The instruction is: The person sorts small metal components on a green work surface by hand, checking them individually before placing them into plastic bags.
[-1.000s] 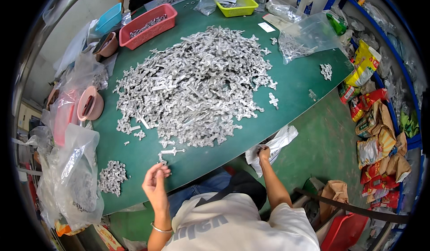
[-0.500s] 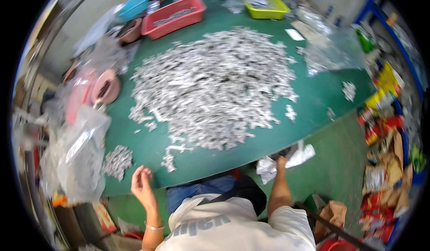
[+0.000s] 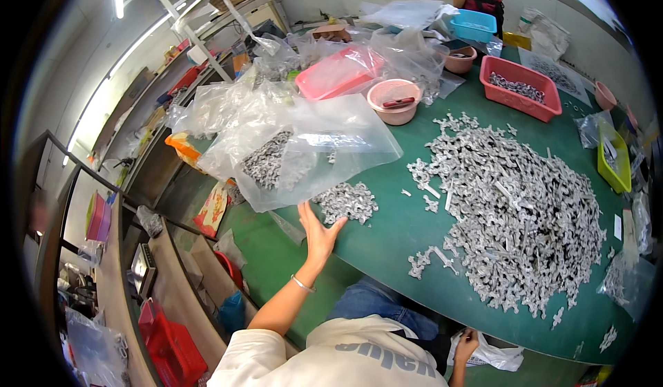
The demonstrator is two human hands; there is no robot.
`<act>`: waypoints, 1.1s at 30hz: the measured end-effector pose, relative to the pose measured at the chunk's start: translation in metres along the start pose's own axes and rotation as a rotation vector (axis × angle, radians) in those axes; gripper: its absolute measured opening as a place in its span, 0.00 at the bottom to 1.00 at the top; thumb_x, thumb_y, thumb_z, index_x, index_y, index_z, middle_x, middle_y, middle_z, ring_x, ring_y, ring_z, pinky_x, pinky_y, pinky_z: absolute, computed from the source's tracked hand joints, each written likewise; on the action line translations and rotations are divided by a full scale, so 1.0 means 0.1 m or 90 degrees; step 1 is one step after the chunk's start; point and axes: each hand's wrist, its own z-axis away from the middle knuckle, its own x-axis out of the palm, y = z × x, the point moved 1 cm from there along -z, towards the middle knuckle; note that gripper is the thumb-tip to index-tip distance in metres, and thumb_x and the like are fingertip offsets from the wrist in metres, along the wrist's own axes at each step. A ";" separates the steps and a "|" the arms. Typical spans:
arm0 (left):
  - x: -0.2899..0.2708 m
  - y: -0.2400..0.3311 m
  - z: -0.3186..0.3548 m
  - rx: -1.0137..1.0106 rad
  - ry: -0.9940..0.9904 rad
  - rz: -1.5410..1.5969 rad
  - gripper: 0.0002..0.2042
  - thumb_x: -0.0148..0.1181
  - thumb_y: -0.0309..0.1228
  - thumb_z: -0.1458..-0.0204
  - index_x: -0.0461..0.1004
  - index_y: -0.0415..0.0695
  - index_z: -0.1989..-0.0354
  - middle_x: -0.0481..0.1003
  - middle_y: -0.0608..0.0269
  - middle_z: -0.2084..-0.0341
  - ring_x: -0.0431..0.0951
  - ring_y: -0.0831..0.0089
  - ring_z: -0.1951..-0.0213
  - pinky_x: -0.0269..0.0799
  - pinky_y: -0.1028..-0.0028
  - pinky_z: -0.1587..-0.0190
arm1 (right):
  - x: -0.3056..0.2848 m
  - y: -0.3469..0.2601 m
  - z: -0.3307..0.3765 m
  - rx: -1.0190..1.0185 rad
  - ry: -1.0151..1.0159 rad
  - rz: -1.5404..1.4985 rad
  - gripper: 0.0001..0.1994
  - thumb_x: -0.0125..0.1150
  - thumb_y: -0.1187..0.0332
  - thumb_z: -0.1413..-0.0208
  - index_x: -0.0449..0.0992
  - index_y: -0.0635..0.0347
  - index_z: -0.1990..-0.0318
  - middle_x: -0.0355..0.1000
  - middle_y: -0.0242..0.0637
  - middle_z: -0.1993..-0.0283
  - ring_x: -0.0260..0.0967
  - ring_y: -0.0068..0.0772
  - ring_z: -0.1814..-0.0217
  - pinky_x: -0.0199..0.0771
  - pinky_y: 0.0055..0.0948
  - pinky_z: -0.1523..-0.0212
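The left hand (image 3: 320,235) is bare, its thumb spread wide of the fingers and nothing held between them. The thumb tip lies at the near edge of a small heap of grey metal castings (image 3: 351,203), at one to two o'clock of the hand; contact cannot be confirmed. The castings are small, knobbed and lobed, with a dull silvery surface. At eleven o'clock, just beyond the fingertips, a clear plastic bag (image 3: 345,135), creased and glossy, contains similar pieces. The right hand (image 3: 467,345), at four o'clock, is beside a crumpled white plastic bag (image 3: 501,357) below the table edge (whether its fingers grip the bag, I cannot tell).

At three o'clock, a large mound of castings (image 3: 528,218) covers much of the smooth green tabletop (image 3: 387,238); a few straight flat strips lie among the rounded shapes. Farther out stand a round pink tub (image 3: 394,116) at one o'clock and, at two, a rectangular coral-pink plastic basket (image 3: 514,102) holding metal parts.
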 end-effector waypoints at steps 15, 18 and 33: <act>0.26 -0.25 -0.77 -0.005 -0.058 0.146 0.24 0.50 0.43 0.45 0.65 0.35 0.48 0.64 0.43 0.49 0.61 0.51 0.44 0.53 0.62 0.41 | 0.58 -4.18 -0.54 -0.401 -0.337 -0.184 0.32 0.65 0.73 0.59 0.60 0.68 0.44 0.59 0.51 0.45 0.58 0.49 0.44 0.58 0.38 0.44; 0.26 -0.08 -0.84 -0.017 -0.049 0.168 0.23 0.52 0.41 0.46 0.66 0.36 0.48 0.65 0.44 0.50 0.63 0.52 0.46 0.55 0.62 0.42 | 1.26 -4.37 -0.81 -0.386 -0.286 -0.134 0.35 0.62 0.65 0.53 0.53 0.72 0.40 0.51 0.57 0.39 0.47 0.55 0.36 0.45 0.43 0.36; 0.34 0.32 -0.62 -0.057 -0.012 0.358 0.19 0.58 0.29 0.51 0.66 0.35 0.51 0.66 0.51 0.54 0.66 0.60 0.50 0.61 0.68 0.47 | 2.22 -4.41 -1.22 -0.153 -0.179 -0.308 0.22 0.49 0.70 0.44 0.60 0.67 0.42 0.69 0.48 0.49 0.66 0.43 0.47 0.62 0.34 0.46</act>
